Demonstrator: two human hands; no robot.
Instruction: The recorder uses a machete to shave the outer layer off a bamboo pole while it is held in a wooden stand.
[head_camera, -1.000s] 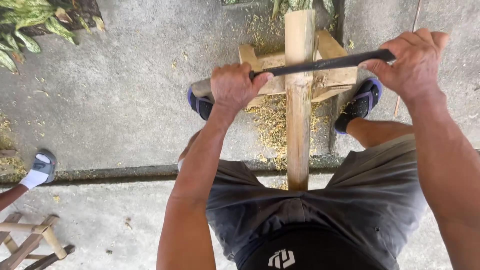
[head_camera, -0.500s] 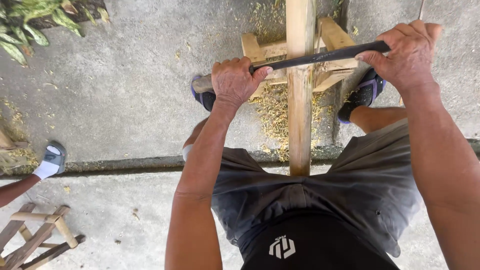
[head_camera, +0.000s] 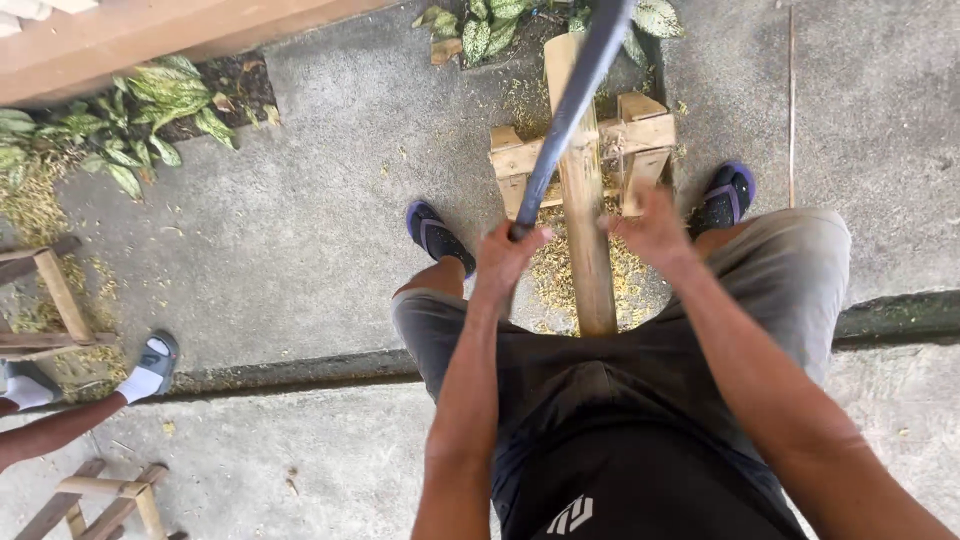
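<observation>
The left hand (head_camera: 505, 255) is clenched around the end of a long dark blade (head_camera: 565, 115), which angles up and away over the work, so only one hand carries it. The right hand (head_camera: 650, 225) looks spread against the upright wooden plank (head_camera: 585, 215), seemingly steadying it, though blur hides the fingers. The plank rests in a wooden stand (head_camera: 640, 140), with shavings (head_camera: 545, 275) below between both sandalled feet
</observation>
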